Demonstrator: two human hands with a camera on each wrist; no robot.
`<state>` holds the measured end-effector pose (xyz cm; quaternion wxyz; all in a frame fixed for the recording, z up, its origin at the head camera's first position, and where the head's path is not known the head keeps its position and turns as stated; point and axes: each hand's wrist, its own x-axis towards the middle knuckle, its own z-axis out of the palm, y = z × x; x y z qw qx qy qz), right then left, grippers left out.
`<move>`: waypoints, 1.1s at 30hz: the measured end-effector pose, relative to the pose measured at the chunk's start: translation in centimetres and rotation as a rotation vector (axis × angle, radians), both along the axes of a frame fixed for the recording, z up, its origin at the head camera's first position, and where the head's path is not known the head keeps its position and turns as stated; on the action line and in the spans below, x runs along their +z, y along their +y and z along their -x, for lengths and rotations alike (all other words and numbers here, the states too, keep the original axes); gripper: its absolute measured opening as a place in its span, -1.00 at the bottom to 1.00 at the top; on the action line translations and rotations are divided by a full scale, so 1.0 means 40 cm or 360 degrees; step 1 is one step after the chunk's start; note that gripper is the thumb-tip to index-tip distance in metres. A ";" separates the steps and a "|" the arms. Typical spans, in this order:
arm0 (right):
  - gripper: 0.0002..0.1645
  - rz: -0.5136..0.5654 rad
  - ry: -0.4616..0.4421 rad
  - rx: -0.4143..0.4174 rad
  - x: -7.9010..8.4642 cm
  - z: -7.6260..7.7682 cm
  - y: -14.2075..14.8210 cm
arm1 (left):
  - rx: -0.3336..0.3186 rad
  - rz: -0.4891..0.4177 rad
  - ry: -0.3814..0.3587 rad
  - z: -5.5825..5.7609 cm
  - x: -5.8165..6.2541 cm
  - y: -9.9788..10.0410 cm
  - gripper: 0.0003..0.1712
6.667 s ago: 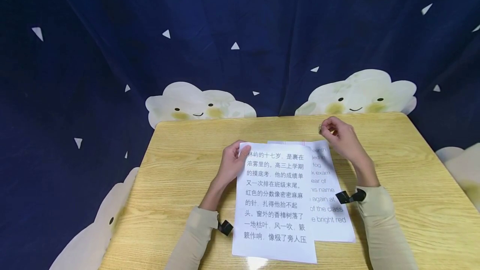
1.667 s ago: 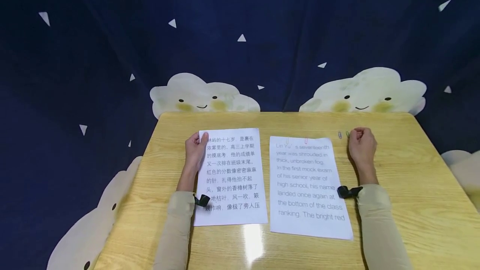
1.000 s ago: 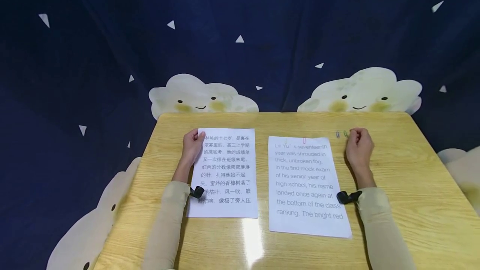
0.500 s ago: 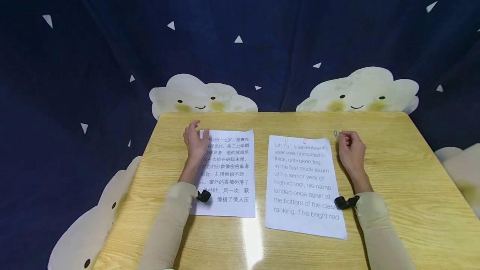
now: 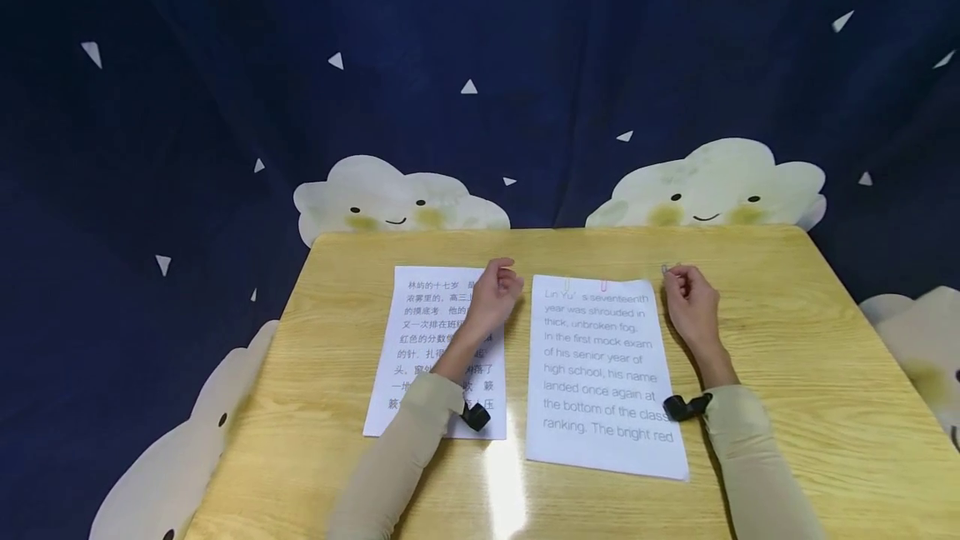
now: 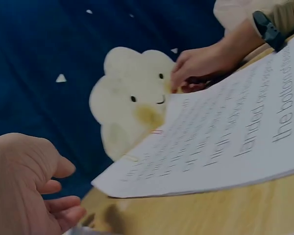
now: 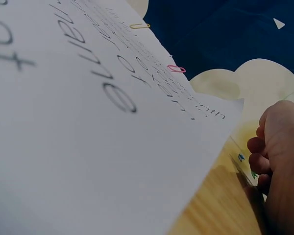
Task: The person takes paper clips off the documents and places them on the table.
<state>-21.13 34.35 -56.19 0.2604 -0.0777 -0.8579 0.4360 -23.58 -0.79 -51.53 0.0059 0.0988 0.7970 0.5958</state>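
My left hand [image 5: 491, 294], its fingers loosely bent and holding nothing, is over the upper right part of a sheet printed in Chinese [image 5: 420, 357] that lies on the table. To its right lies a sheet printed in English [image 5: 600, 382], with a yellow paper clip [image 7: 139, 26] and a pink paper clip [image 7: 176, 68] on its top edge. My right hand [image 5: 692, 307] is just beyond that sheet's upper right corner, fingers curled. A blue paper clip [image 7: 241, 156] and a green paper clip [image 7: 254, 175] lie by its fingers. Whether it holds anything is hidden.
The wooden table [image 5: 810, 373] ends at the back against a dark blue curtain [image 5: 420, 40] with cloud pictures. Both wrists carry a small black camera.
The left hand brought the Chinese sheet off the English one to the left, let go of it and moved right. The right hand has shifted slightly left toward the loose clips.
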 end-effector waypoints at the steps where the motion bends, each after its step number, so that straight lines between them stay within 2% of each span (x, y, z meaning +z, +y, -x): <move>1: -0.67 -0.0003 0.0001 0.0001 -0.003 0.000 -0.002 | -0.0039 0.0027 -0.0030 -0.003 -0.008 0.008 -0.51; 4: -0.67 -0.0005 0.0001 0.0023 -0.006 0.004 -0.009 | -0.0108 0.0123 -0.0065 -0.005 -0.023 0.022 -0.53; 8: -0.68 -0.0027 0.0007 0.0040 0.000 0.008 -0.011 | -0.0128 0.0179 -0.0060 0.003 -0.023 0.031 -0.55; 15: -0.66 -0.0032 -0.0019 0.0052 0.003 0.001 -0.009 | -0.0147 0.0074 -0.0163 0.008 -0.019 0.053 -0.48; 21: -0.66 -0.0044 -0.0052 0.0033 0.008 -0.003 -0.004 | -0.0205 -0.0020 -0.0094 0.001 -0.031 0.082 -0.64; 28: -0.66 -0.0053 -0.0060 0.0037 0.009 -0.006 0.004 | -0.0129 -0.0085 -0.0063 -0.005 -0.049 0.107 -0.73; 33: -0.65 -0.0046 -0.0051 0.0067 -0.002 -0.006 0.009 | -0.0035 -0.0066 -0.0074 -0.014 -0.061 0.104 -0.68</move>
